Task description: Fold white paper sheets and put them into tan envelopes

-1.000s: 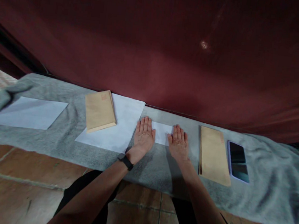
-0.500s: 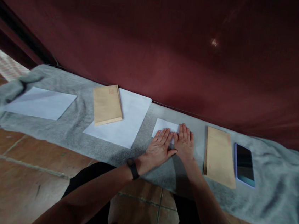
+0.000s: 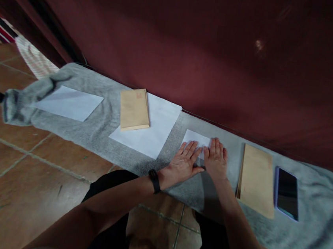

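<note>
A small white paper (image 3: pixel 196 137) lies on the grey cloth (image 3: pixel 102 138), partly covered by both hands. My left hand (image 3: pixel 184 162), with a dark band at the wrist, rests flat on its lower left part, fingers spread. On its right side my right hand (image 3: pixel 216 158) lies flat, fingers stretched out. The hands are close together, and neither grips anything. Left of them, a stack of brown envelopes (image 3: pixel 134 110) sits on a larger white sheet (image 3: pixel 162 118). Right of them are more brown envelopes (image 3: pixel 257 181).
A phone (image 3: pixel 287 193) in a purple case lies beside the right-hand envelopes. Another white sheet (image 3: pixel 70 102) is on the cloth at the left. Behind the cloth stands a dark red surface (image 3: pixel 174 46). Tiled floor (image 3: pixel 28 189) shows in front.
The view has shifted, so the things on the cloth appear further right. Both hands stay flat on the small paper; my right thumb and left fingers look slightly further apart.
</note>
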Action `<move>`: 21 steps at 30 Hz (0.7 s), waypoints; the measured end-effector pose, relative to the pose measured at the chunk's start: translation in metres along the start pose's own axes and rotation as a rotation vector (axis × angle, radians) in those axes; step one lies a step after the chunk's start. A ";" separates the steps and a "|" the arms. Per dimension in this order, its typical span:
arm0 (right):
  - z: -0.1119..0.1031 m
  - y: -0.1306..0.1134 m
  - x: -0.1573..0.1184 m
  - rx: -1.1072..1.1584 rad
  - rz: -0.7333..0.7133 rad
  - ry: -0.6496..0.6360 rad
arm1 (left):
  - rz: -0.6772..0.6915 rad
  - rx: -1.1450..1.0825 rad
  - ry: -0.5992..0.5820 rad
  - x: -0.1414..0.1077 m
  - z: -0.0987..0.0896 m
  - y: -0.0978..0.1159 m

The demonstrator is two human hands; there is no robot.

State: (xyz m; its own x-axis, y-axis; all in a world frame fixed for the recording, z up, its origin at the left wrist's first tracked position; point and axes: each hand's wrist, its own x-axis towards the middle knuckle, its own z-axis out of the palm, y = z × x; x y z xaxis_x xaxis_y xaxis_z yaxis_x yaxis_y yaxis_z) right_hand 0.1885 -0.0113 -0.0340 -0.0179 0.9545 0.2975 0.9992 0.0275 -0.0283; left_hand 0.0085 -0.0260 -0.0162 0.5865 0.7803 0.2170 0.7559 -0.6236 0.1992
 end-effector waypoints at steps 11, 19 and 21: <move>-0.003 0.004 -0.001 -0.009 -0.057 -0.006 | 0.015 0.008 -0.007 -0.002 -0.004 0.000; 0.005 0.018 -0.005 0.017 -0.070 0.006 | 0.013 0.037 -0.022 -0.002 -0.005 0.000; 0.006 0.023 -0.006 0.028 -0.055 -0.001 | 0.008 0.040 -0.024 -0.002 -0.005 0.000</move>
State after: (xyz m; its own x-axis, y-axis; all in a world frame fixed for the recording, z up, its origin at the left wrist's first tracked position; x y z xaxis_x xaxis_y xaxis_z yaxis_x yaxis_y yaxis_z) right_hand 0.2110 -0.0145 -0.0426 -0.0723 0.9518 0.2980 0.9954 0.0878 -0.0389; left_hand 0.0060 -0.0277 -0.0121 0.5990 0.7766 0.1952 0.7621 -0.6277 0.1587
